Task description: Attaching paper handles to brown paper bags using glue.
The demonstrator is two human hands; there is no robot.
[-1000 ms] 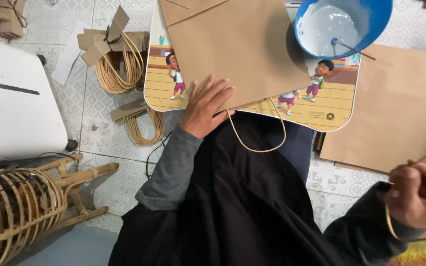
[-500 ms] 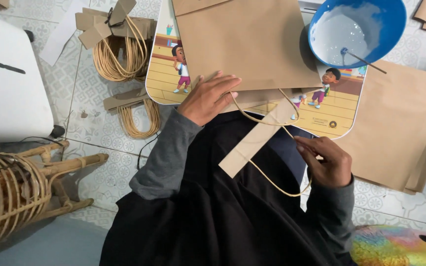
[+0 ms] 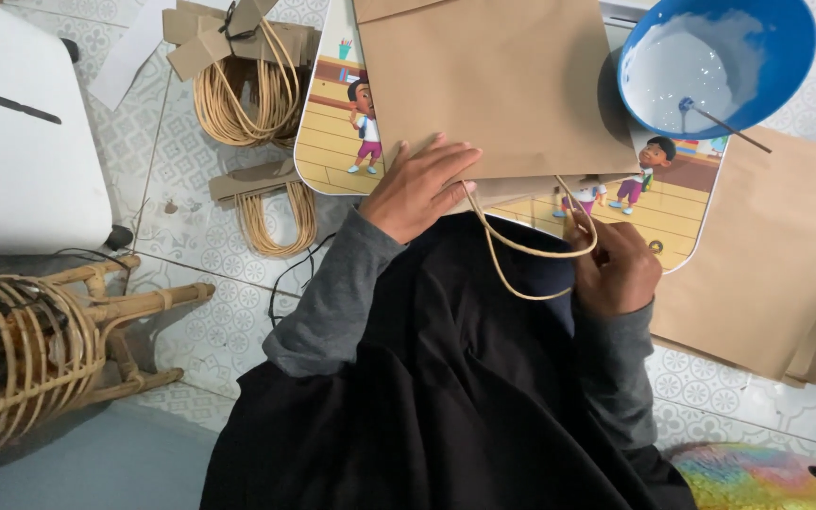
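Single head-worn camera, looking steeply down from close above the person's lap. It faces a small cartoon-printed lap table (image 3: 332,142) on a patterned tiled floor (image 3: 219,321). Both hands fall centre frame. No second view overlaps.

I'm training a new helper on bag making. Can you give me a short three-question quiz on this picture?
1. True or false: the left hand lies flat on the brown paper bag.
2. What does the right hand pinch?
A. a brush
B. the twine handle
C. scissors
3. What colour is the bowl holding the white paste?

Key: 1 true; 2 B; 3 blue.
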